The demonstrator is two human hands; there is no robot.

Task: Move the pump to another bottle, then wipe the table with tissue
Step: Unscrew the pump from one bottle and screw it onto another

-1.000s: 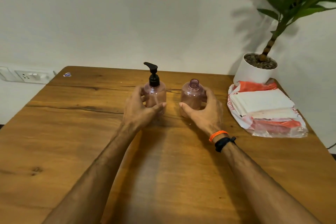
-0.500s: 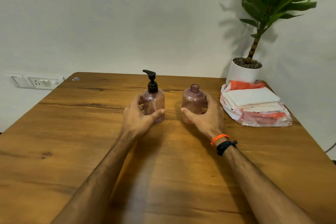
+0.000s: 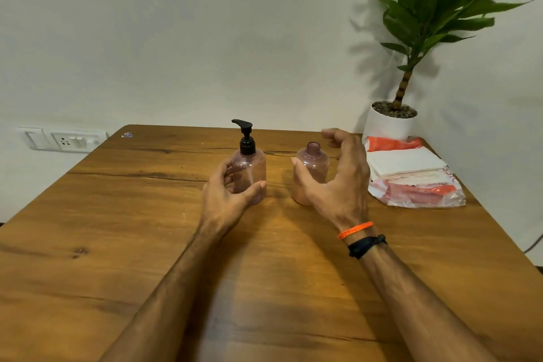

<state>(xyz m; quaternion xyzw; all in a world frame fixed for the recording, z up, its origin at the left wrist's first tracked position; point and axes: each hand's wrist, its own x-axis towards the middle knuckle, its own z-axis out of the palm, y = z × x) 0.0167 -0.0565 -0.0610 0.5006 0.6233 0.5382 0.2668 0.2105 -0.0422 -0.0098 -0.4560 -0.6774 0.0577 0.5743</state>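
My left hand [image 3: 226, 200] is wrapped around the lower body of the pink bottle [image 3: 249, 173] that carries the black pump [image 3: 245, 138], thumb in front and fingers behind it. That bottle stands upright on the wooden bench [image 3: 147, 244]. Just beside it stands the second bottle [image 3: 313, 167], its threaded neck uncapped. My right hand [image 3: 338, 182] is open and lifted, fingers curled loosely above and beside this bottle, the thumb tip near its shoulder; I cannot tell whether it touches. The pack of tissues [image 3: 411, 170] lies at the bench's far right, in front of the potted plant [image 3: 393, 123].
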